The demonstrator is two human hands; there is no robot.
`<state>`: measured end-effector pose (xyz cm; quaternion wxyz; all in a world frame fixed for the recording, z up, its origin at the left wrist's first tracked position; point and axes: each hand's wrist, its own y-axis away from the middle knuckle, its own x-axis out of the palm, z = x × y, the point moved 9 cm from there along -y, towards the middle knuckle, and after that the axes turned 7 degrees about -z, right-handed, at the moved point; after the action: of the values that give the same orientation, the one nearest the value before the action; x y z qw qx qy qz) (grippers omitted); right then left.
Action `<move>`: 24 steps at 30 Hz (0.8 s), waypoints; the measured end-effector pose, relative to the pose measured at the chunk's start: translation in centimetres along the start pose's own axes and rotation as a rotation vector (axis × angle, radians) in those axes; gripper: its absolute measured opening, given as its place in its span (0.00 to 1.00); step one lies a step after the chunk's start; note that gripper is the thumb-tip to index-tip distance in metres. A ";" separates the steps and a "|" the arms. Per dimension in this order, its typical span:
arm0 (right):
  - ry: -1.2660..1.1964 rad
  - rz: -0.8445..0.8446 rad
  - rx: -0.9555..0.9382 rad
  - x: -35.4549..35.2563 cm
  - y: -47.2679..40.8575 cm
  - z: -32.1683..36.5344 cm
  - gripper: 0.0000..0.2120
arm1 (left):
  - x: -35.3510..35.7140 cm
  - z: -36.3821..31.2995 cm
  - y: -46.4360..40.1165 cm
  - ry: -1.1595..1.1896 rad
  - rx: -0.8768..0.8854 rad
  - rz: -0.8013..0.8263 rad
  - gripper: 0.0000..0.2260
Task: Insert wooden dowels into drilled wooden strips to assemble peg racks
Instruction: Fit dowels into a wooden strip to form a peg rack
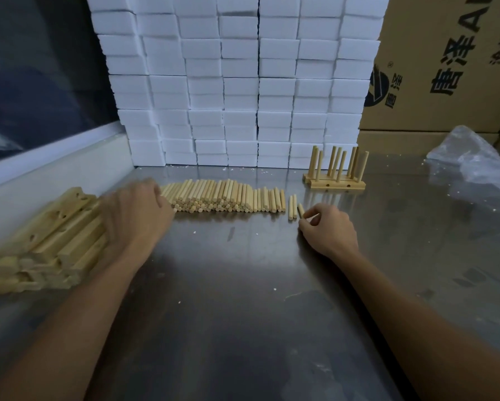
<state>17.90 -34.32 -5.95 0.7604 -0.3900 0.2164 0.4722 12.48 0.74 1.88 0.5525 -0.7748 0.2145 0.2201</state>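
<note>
A long heap of wooden dowels (222, 196) lies across the middle of the steel table (228, 299). Two loose dowels (292, 207) lie just right of the heap. My right hand (328, 228) pinches a third loose dowel (300, 210) at the table surface. My left hand (133, 212), blurred, reaches over the stack of drilled wooden strips (52, 244) at the left; whether it holds a strip is hidden. Finished peg racks (334, 172) with upright dowels stand at the back right.
A wall of white foam blocks (237, 82) rises behind the dowels. Cardboard boxes (445, 68) stand at the back right, with crumpled clear plastic (474, 160) in front of them. A dark window with a white sill (49, 157) borders the left.
</note>
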 end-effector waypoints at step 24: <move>-0.020 0.003 -0.011 -0.1 0.0 0.2 0.07 | -0.7 4.9 -1.1 -0.298 -0.211 0.156 0.07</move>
<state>17.89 -34.20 -5.74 0.7597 -0.3891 0.2070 0.4782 12.06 5.82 1.69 0.4750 -0.7684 0.1652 0.3958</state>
